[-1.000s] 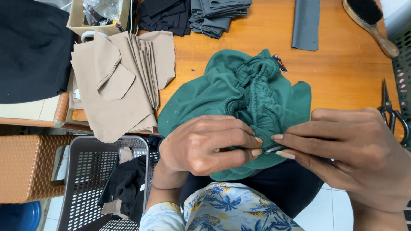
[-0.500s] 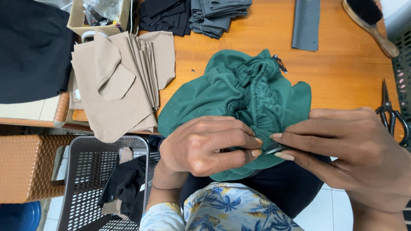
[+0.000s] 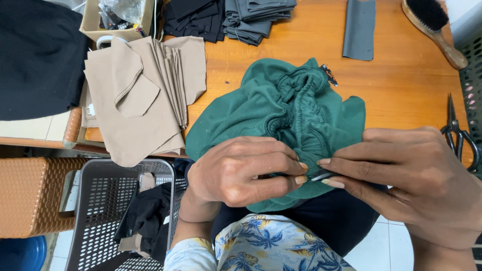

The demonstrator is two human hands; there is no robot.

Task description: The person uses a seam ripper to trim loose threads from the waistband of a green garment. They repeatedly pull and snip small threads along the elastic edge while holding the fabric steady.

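Hands pinch green garment hem at table edge.

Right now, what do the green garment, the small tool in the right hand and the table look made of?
Green garment: soft knit, fleece-like fabric, matte, with a gathered elastic waistband. Tool pinched in the right hand: thin and shiny, probably metal; mostly hidden. Table: orange-brown wood or wood veneer with visible grain and a slight sheen. Left hand grips the cloth.
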